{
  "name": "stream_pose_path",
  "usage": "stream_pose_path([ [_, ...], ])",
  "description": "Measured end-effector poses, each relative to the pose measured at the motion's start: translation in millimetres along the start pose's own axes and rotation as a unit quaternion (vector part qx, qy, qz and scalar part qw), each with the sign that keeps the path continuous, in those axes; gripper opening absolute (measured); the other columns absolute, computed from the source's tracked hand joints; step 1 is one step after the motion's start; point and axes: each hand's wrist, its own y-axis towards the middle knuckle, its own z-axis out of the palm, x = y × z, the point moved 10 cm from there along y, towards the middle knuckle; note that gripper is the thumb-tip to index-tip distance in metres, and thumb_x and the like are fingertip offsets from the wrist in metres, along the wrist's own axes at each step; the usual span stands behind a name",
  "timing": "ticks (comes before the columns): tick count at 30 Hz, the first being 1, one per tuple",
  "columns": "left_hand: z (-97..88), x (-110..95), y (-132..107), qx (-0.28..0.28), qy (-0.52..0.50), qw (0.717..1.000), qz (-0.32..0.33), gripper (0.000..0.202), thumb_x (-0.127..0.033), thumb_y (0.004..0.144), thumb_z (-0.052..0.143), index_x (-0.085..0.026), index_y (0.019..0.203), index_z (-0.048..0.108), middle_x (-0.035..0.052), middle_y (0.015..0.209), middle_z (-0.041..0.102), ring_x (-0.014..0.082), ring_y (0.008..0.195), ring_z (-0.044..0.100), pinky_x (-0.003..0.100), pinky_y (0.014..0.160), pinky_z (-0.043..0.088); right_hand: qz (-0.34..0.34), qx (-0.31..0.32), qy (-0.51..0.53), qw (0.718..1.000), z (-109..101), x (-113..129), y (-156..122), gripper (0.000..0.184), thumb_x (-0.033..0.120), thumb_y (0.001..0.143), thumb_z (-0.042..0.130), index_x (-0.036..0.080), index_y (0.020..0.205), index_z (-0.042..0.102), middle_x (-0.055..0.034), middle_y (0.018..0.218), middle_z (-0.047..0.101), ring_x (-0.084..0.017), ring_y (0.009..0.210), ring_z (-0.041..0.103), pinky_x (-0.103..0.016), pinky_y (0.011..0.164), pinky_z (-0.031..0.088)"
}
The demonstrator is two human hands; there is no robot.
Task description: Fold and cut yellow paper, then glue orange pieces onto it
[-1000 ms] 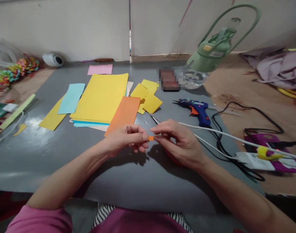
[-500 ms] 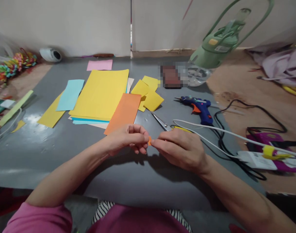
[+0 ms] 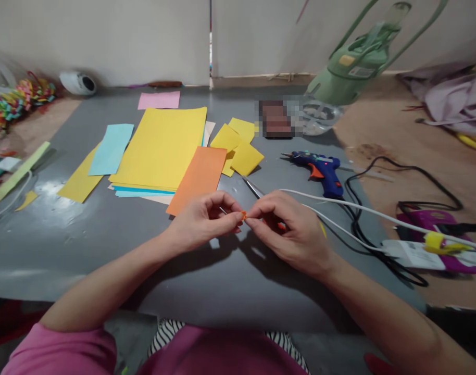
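Note:
Between my two hands is a small orange piece of paper (image 3: 243,215), pinched at the fingertips and partly hidden. My left hand (image 3: 204,219) is closed on its left side, thumb against fingers. A thin, pale, wire-like tip (image 3: 223,210) shows within the curl of that hand. Thumb and forefinger of my right hand (image 3: 290,229) grip the piece from the right. Scissors (image 3: 252,187) lie just beyond the right hand, which hides their handles. An orange paper strip (image 3: 199,179) rests behind my left hand, across the edge of a stack of yellow sheets (image 3: 160,148).
Yellow squares (image 3: 247,159) lie behind the scissors. To the right are a blue glue gun (image 3: 320,169), a white cable (image 3: 351,208) and a power strip (image 3: 412,256). A green bottle (image 3: 339,78) stands at the back. Blue paper (image 3: 111,149) lies left of the stack.
My right hand has turned and risen, its fingers now curled over the orange piece and covering more of the scissors. Both hands have moved slightly upward. The thin tip now shows by my left fingers.

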Motion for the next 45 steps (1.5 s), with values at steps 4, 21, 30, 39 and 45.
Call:
stream_pose_path([
  [4,-0.8,0,-2,0.001,0.036,0.999,0.02,0.014,-0.03,0.086,0.069,-0.017,0.088,0.065,-0.0002,0.078,0.068,0.0103,0.071,0.067,0.021,0.065,0.05,0.014,0.005,0.017,1.0,2,-4,0,0.008,0.021,0.089,0.062,0.022,0.082,0.059,0.0009,0.074,0.058,-0.01,0.056,0.047,-0.025,0.052,0.039],
  [21,-2.5,-10,-4,-0.027,0.067,0.994,0.082,0.024,-0.04,0.087,0.072,-0.016,0.088,0.068,0.0018,0.078,0.071,0.0109,0.069,0.067,0.021,0.064,0.054,0.018,-0.042,0.0,0.999,-8,-3,-3,0.003,0.024,0.09,0.065,0.023,0.09,0.067,0.0,0.074,0.065,-0.011,0.058,0.052,-0.027,0.055,0.042],
  [30,-2.1,-18,-7,-0.03,0.106,0.987,0.119,0.023,-0.039,0.089,0.069,-0.016,0.088,0.069,0.0019,0.078,0.072,0.0105,0.07,0.068,0.02,0.064,0.053,0.009,-0.047,0.008,0.999,-9,-2,-4,0.004,0.021,0.091,0.065,0.022,0.09,0.068,0.0006,0.076,0.067,-0.01,0.059,0.055,-0.025,0.053,0.042],
  [39,-1.4,-41,-19,-0.099,0.279,0.922,0.25,0.015,-0.03,0.095,0.061,-0.017,0.086,0.063,-0.0007,0.071,0.07,0.0093,0.062,0.065,0.02,0.058,0.048,0.038,-0.043,-0.013,0.998,-5,-5,-3,0.008,0.022,0.09,0.066,0.018,0.084,0.068,0.0008,0.072,0.065,-0.008,0.056,0.052,-0.022,0.051,0.04],
  [45,3.7,-47,-24,-0.119,0.359,0.879,0.289,0.012,-0.024,0.097,0.057,-0.018,0.087,0.061,-0.0018,0.071,0.07,0.0096,0.063,0.066,0.02,0.06,0.047,0.081,-0.031,-0.012,0.996,-2,-13,-5,0.008,0.024,0.091,0.065,0.019,0.088,0.07,0.0007,0.076,0.067,-0.007,0.052,0.052,-0.022,0.05,0.041],
])
